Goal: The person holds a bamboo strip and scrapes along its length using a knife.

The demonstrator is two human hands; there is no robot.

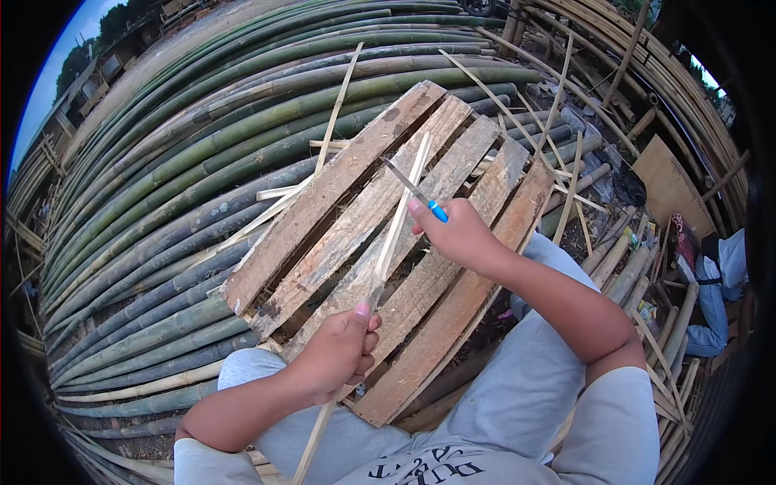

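My left hand (343, 347) is closed around a long pale bamboo strip (394, 238). One end of the strip reaches up over a slatted wooden pallet (323, 198), and the other passes down between my legs. Gripped in my right hand (459, 230) is a knife (437, 210) with a blue handle. Its blade points up and left, across the strip's upper part. Whether the blade touches the strip I cannot tell. The pallet lies tilted before me, just beyond my lap.
Rows of green bamboo poles (186, 174) lie beyond the pallet and along the left. Loose split strips (335, 105) rest on them. To the right are more poles, a plywood board (675, 182) and blue cloth (710, 311). Stacked bamboo (687, 97) stands at the upper right.
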